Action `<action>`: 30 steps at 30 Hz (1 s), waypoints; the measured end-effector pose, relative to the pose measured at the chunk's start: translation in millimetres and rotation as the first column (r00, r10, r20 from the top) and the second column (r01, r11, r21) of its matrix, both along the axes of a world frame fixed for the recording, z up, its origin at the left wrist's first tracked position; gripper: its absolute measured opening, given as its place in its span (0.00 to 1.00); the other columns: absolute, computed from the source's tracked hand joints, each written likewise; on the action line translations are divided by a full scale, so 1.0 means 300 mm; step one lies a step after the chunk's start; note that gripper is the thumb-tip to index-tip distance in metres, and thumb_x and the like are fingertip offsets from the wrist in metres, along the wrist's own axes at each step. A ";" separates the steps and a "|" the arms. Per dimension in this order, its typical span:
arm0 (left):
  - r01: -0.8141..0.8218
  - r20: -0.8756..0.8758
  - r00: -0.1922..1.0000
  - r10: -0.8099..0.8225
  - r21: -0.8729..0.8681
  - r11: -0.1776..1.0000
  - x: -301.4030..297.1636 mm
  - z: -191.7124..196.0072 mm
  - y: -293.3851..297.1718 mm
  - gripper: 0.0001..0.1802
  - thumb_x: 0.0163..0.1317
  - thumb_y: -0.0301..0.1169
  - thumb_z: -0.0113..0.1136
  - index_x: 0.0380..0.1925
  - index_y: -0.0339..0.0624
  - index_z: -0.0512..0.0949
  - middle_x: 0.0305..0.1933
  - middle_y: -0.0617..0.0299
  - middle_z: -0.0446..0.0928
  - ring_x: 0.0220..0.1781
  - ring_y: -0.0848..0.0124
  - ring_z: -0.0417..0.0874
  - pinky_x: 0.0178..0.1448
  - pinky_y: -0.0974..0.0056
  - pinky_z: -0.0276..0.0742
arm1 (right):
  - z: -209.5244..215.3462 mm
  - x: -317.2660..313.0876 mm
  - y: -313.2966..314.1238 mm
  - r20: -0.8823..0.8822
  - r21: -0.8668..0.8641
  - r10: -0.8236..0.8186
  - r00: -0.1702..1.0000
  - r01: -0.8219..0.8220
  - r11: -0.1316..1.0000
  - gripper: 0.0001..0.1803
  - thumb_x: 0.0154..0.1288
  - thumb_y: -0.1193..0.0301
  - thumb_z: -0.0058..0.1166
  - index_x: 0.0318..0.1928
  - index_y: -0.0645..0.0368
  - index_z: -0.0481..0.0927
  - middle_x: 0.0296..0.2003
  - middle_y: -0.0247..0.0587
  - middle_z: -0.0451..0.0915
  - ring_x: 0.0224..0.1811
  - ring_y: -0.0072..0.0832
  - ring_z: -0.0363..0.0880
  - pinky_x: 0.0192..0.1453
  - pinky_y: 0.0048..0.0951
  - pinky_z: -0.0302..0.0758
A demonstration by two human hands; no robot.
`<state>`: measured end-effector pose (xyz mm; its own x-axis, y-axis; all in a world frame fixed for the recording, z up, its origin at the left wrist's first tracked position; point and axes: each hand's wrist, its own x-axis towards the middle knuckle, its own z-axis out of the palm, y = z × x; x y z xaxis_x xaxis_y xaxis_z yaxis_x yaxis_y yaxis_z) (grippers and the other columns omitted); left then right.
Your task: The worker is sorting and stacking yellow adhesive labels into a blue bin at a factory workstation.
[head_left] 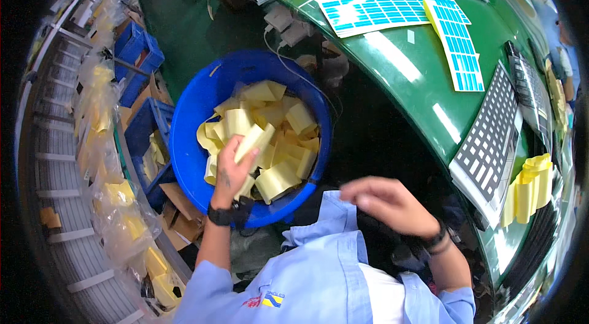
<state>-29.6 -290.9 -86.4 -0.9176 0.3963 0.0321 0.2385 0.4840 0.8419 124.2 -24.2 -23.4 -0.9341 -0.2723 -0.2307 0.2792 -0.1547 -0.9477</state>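
My left hand [234, 164] is closed on a folded pale yellow paper strip [256, 142] over a round blue bin [190, 158]. Many curled pale yellow paper strips [279, 180] lie loosely heaped inside that bin, some directly under the held one. My right hand [392, 201] hovers in front of my body, between the bin and the green table [392, 57]. Its fingers are loosely bent and slightly blurred, with nothing visible in them. Both wrists wear dark bands.
On the table lie sheets of blue labels [386, 12], a black-and-white die-cut sheet [488, 140] and a folded yellow strip [529, 189]. At left stand blue crates [130, 42], cardboard [181, 210] and a rack [64, 195] with plastic-bagged yellow material. A white cable [288, 61] crosses the bin's far rim.
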 end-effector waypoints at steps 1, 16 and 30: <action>0.037 0.091 0.995 -0.037 0.004 0.999 0.045 0.082 0.070 0.09 0.53 0.27 0.56 0.32 0.35 0.70 0.29 0.59 0.74 0.33 0.75 0.73 0.40 0.69 0.69 | -0.059 -0.026 0.000 0.157 -0.132 -0.067 0.985 0.088 0.987 0.20 0.64 0.63 0.44 0.52 0.63 0.68 0.46 0.42 0.74 0.49 0.28 0.72 0.54 0.31 0.67; 0.760 -0.001 0.608 -0.794 0.290 0.581 0.315 0.047 0.239 0.11 0.51 0.33 0.56 0.35 0.44 0.76 0.36 0.57 0.78 0.37 0.62 0.78 0.44 0.63 0.73 | -0.316 -0.167 -0.098 0.505 -0.171 -0.075 0.860 0.185 0.968 0.24 0.57 0.70 0.53 0.53 0.65 0.64 0.44 0.42 0.74 0.42 0.27 0.75 0.47 0.29 0.72; -0.589 0.654 0.622 0.430 0.030 0.807 -0.078 -0.850 -0.064 0.14 0.51 0.35 0.58 0.32 0.37 0.74 0.25 0.62 0.73 0.25 0.76 0.72 0.28 0.69 0.68 | -0.295 0.010 0.040 0.445 -0.421 -0.467 0.765 0.638 0.644 0.23 0.59 0.72 0.50 0.55 0.61 0.63 0.46 0.39 0.72 0.50 0.29 0.71 0.54 0.31 0.67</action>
<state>-53.2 -310.2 -341.4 -0.8212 -0.0879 -0.5639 -0.5705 0.1533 0.8069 127.1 -12.3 -112.0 -0.8672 0.1206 -0.4831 0.2001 -0.8040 -0.5599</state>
